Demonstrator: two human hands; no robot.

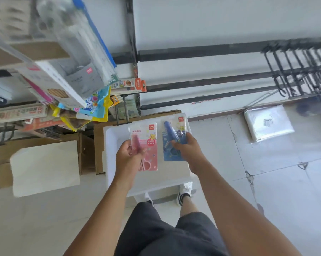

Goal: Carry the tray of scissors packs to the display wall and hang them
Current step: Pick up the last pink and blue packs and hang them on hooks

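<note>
A white tray [111, 145] rests on a cardboard box in front of my feet, below the display wall [193, 24]. My left hand [127, 156] is shut on a pink scissors pack [148, 145], held upright over the tray. My right hand [187, 146] grips a blue scissors pack [171, 132] beside it, a little higher and to the right. Both packs face me with a red logo at the top corner. Whether more packs lie in the tray, I cannot tell.
Black rails [202, 50] cross the white wall, with several bare hooks [294, 74] at the right. Hanging stationery packs [78, 61] crowd the left. A cardboard box [89, 150] and a white sheet [45, 167] sit left of the tray. A plastic-wrapped bundle [268, 122] lies on the floor.
</note>
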